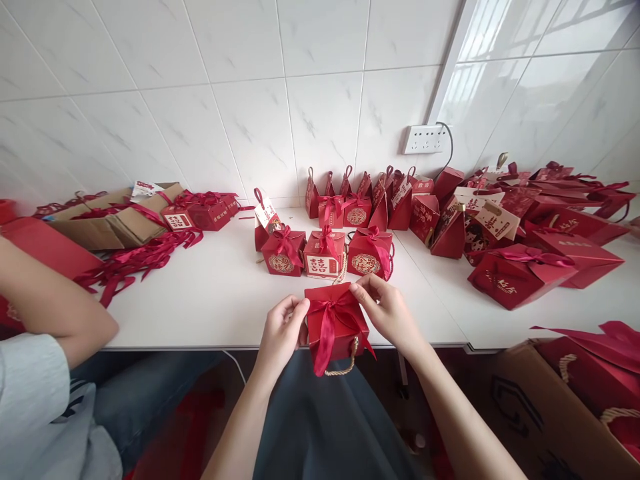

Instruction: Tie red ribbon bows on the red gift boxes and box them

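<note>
Between my two hands is a red gift box [345, 310] with a red satin ribbon tied in a bow on top and a gold rope handle [343, 371] hanging at its near side. It is held over the table's front edge. My left hand [284, 327] grips the box's left side, thumb on the top corner. At the far right corner, the fingers of my right hand [383, 303] pinch the box's edge. Just beyond stand three similar boxes in a row: one on the left [284, 253], a middle one [325, 255] and one on the right [370, 255], each with a ribbon.
Several red boxes [520, 270] crowd the table's right side. More stand along the tiled wall. At left are an open cardboard box [115, 223], loose red ribbons [145, 257] and another person's arm [55, 300]. A carton [530, 400] with red boxes is at lower right.
</note>
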Motion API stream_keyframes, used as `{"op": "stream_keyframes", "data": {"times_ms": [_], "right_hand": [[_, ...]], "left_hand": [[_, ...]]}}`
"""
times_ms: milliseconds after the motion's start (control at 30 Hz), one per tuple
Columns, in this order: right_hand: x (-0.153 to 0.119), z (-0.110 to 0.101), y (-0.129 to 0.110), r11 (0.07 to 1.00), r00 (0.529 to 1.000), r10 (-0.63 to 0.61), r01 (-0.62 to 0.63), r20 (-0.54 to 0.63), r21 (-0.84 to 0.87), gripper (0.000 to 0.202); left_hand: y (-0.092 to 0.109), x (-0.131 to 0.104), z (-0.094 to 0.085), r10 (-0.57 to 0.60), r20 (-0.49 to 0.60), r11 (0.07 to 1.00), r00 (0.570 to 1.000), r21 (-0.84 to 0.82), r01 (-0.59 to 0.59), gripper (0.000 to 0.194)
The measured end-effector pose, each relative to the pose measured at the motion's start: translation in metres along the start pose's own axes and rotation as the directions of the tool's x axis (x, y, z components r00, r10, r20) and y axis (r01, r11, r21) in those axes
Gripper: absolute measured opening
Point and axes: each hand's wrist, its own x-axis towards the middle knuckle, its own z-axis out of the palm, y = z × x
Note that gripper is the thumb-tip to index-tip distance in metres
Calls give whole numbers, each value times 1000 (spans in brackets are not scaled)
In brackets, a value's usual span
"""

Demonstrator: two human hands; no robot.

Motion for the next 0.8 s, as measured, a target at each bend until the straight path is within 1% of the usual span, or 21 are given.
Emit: {"op": "stream_keyframes", "data": {"times_ms": [167, 267, 400, 500, 633, 733, 800], "right_hand": [[0, 3, 6, 995, 993, 84, -87, 85, 40, 47], [0, 5, 8, 977, 986, 121, -140, 116, 163, 51], [1, 9, 11, 889, 970, 176, -231, 170, 396, 52], [0, 12, 16, 806, 959, 209, -279, 191, 522, 52], [0, 14, 23, 728, 951, 243, -309, 191, 612, 49], [-1, 16, 20, 694, 947, 259, -320, 191, 645, 45], [-4, 16, 17, 677, 937, 278, -348, 212, 649, 40]], "left_hand": [[-3, 0, 5, 11, -27, 998, 1000, -55, -12, 41], [-5, -1, 9, 43, -76, 998, 996, -37, -45, 42], [-4, -3, 13, 88, -80, 996, 993, 36, -85, 42], [-3, -4, 14, 109, -66, 992, 992, 72, -105, 39], [-3, -3, 13, 108, -51, 989, 993, 104, -103, 37], [-6, -3, 11, 148, -56, 978, 987, 155, -138, 36], [-9, -5, 12, 182, -69, 969, 981, 184, -167, 37]]}}
